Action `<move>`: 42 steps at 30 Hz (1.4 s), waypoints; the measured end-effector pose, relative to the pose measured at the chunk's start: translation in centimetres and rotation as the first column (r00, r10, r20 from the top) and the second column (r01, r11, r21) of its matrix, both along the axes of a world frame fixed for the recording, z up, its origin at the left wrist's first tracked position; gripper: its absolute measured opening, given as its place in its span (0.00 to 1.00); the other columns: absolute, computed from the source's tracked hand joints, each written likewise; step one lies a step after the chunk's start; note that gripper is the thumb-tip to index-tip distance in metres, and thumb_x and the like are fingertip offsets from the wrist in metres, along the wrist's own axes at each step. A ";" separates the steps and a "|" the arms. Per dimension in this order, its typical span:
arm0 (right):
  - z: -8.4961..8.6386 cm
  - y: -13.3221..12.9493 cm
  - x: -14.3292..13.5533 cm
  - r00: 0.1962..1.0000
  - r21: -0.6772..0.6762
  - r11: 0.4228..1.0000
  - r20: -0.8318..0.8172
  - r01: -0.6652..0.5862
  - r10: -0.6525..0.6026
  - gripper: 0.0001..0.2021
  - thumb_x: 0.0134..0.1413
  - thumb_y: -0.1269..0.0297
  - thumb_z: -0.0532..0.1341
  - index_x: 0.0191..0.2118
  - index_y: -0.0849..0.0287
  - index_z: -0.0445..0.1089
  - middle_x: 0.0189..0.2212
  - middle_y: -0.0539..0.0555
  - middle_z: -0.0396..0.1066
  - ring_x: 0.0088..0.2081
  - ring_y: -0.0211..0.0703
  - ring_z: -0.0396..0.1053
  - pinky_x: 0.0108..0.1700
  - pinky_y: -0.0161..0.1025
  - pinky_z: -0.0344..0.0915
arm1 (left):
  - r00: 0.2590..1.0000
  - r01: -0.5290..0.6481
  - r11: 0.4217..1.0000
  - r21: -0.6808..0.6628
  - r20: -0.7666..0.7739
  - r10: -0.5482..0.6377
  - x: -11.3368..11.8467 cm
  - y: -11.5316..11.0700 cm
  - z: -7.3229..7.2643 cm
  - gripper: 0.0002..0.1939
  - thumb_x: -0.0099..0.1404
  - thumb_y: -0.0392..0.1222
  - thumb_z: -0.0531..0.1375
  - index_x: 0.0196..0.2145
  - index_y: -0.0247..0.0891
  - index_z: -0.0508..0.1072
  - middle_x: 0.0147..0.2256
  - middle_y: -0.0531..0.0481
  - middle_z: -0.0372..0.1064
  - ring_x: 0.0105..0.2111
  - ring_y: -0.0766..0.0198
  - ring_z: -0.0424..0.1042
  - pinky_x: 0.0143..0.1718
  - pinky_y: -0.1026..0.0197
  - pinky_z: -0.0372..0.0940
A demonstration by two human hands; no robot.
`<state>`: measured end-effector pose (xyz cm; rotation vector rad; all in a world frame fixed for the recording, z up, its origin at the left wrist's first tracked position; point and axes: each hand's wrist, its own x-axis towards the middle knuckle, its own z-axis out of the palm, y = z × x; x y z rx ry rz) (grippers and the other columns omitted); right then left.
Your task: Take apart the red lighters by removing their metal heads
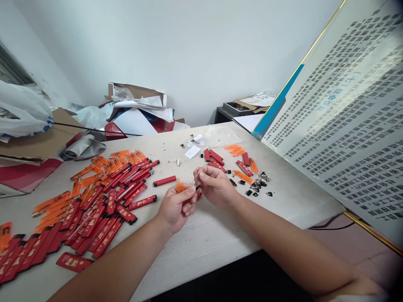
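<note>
My left hand (176, 207) is closed around an orange lighter body (180, 186), whose end sticks up past the thumb. Close against it, my right hand (217, 186) pinches something small at its fingertips; what it is cannot be made out. A dark part and a bit of red show between the two hands, mostly covered by fingers. Left of my hands, a red lighter (164, 181) with black ends lies alone. Small black and metal lighter parts (260, 181) are scattered to the right of my right hand.
A large heap of red lighters (94, 218) and orange lighter bodies (83, 180) covers the table's left. More orange bodies (235, 149) and red lighters (215, 157) lie behind my right hand. A printed board (343, 117) leans at right. Papers and boxes (138, 109) stand behind.
</note>
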<state>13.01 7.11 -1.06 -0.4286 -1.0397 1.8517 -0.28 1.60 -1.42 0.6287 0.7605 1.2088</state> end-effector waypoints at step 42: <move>-0.3 0.4 0.7 0.989 0.106 0.989 0.096 0.102 -0.112 0.12 0.49 0.59 0.69 0.36 0.59 0.71 0.32 0.50 0.67 0.29 0.34 0.64 0.34 0.36 0.64 | 0.885 -0.245 0.943 0.226 -0.346 0.313 0.0 0.4 -0.1 0.11 0.54 0.46 0.67 0.25 0.34 0.74 0.21 0.53 0.67 0.14 0.75 0.54 0.17 0.66 0.51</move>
